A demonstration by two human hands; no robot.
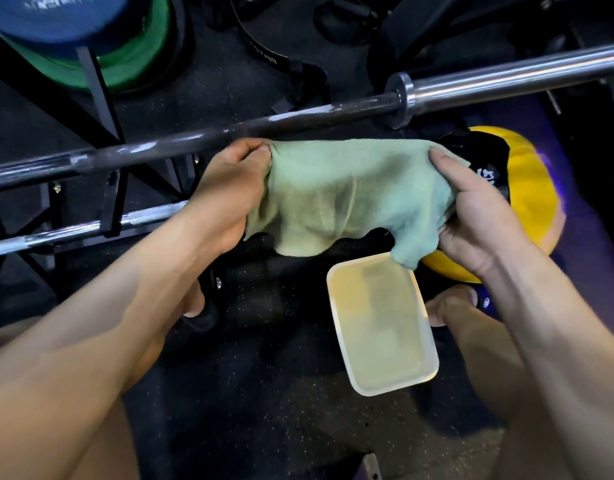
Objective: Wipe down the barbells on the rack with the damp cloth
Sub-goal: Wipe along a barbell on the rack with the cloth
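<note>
The pale green terry cloth (347, 195) is stretched out flat between both hands, in the air just in front of the upper dark steel barbell (201, 136) and above the floor. The left hand (229, 188) pinches its left edge with thumb and curled fingers; the right hand (478, 216) grips the right edge, thumb on top. The cloth does not touch the bar yet, as far as I can see. One corner hangs down over the shallow white plastic tray (381, 327), which stands on the black speckled rubber floor (250, 403) and seems to hold some liquid.

I judge the step is preparing the cloth: opening it before the wiping starts. The next move calls for laying the cloth over the shaft, which shows pale marks, closing one hand around it and sliding along.

A second silver barbell (70, 233) lies lower on the black metal rack (101, 81). A yellow and black ball (527, 192) rests beside the right hand.
</note>
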